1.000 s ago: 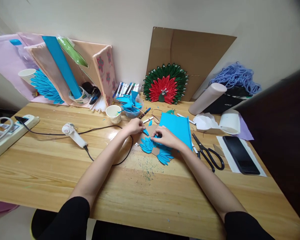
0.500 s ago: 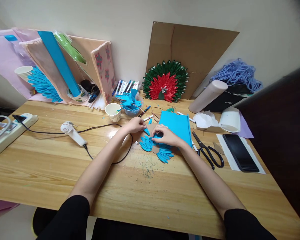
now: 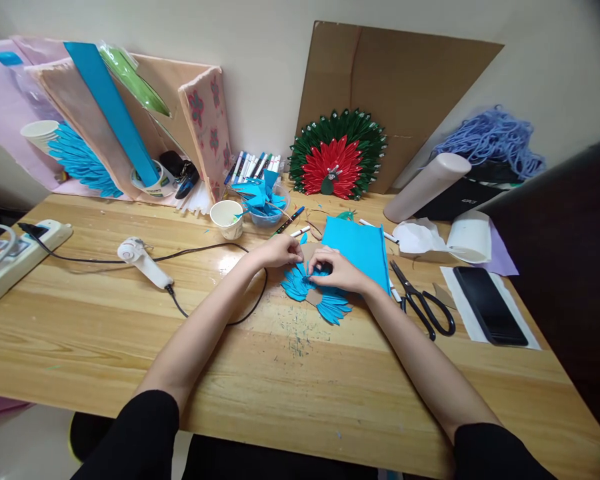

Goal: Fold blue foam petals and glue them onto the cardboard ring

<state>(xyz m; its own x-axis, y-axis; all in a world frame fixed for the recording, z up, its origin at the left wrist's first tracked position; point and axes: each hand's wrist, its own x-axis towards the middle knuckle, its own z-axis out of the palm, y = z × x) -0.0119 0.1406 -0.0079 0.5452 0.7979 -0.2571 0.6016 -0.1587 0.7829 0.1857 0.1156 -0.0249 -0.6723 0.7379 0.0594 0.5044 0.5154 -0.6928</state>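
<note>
Bare table (image 3: 290,373) in front lies open — scissors (image 3: 423,303) right, cord (image 3: 205,257) left crowd the sides.

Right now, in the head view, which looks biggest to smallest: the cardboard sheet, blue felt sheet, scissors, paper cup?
1. Cardboard sheet
2. Blue felt sheet
3. Scissors
4. Paper cup

The cardboard sheet stands farthest back yet looks largest.

The long tabletop of pale wood (image 3: 130,347) is varnished and glossy. The fan of blue paper petals (image 3: 325,303) is matt, glued on brown cardboard.
</note>
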